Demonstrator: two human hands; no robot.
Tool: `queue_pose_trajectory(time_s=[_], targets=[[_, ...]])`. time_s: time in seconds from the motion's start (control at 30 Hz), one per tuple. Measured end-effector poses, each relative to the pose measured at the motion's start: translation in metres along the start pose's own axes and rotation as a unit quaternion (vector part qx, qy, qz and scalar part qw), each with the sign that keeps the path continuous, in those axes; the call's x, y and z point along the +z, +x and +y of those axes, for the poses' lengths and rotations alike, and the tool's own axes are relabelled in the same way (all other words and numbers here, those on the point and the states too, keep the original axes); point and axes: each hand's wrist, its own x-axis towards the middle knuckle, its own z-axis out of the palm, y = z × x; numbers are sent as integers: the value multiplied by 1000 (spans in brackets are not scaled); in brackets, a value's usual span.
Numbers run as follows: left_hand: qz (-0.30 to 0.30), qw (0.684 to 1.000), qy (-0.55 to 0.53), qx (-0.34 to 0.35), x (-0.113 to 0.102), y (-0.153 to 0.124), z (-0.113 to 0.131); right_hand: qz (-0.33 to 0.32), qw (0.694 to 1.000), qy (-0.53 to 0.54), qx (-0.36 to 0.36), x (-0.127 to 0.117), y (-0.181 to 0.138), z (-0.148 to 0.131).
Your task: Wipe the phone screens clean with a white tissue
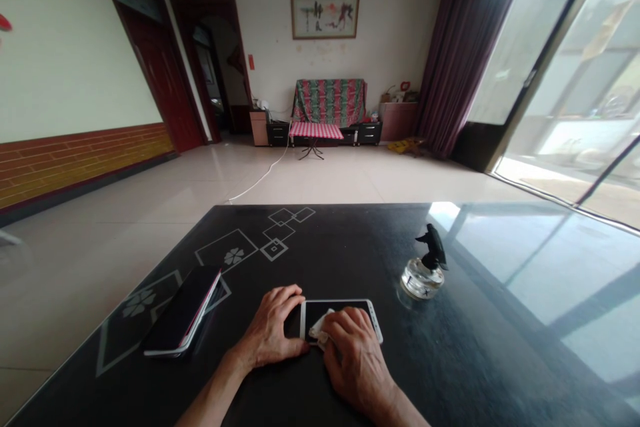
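A smartphone [313, 311] with a white frame and dark screen lies flat, lengthwise across the black tabletop in front of me. My left hand [271, 328] steadies its left end, with the fingertips at the far corner and the thumb at the near one. Bunched under the fingers of my right hand [356, 350] is a white tissue [321, 327], pressed on the screen. That hand covers much of the phone's middle and near edge. To the right stands a clear, round spray bottle [423, 279] with a black trigger head, apart from both hands.
On the left of the glossy table [350, 247] lies a dark, flat, book-like stack [185, 310] with pale edges. Beyond the far edge are a tiled floor, a small table with a checked cloth [316, 130] and a low cabinet. Glass doors [565, 87] stand at the right.
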Motion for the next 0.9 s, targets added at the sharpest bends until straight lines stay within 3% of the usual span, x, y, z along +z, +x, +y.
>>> queue_pose_trajectory(time_s=[0.2,0.6,0.9], targets=[[-7,1000,10,15,3,0,-4,3,1000,3,-19,-1,1,4],[-19,1000,10,7,2,-1,-7,36,997,-59,19,-3,14,32],[-19,1000,-2,-5,0,1,-2,33,998,-42,23,-2,10,25]])
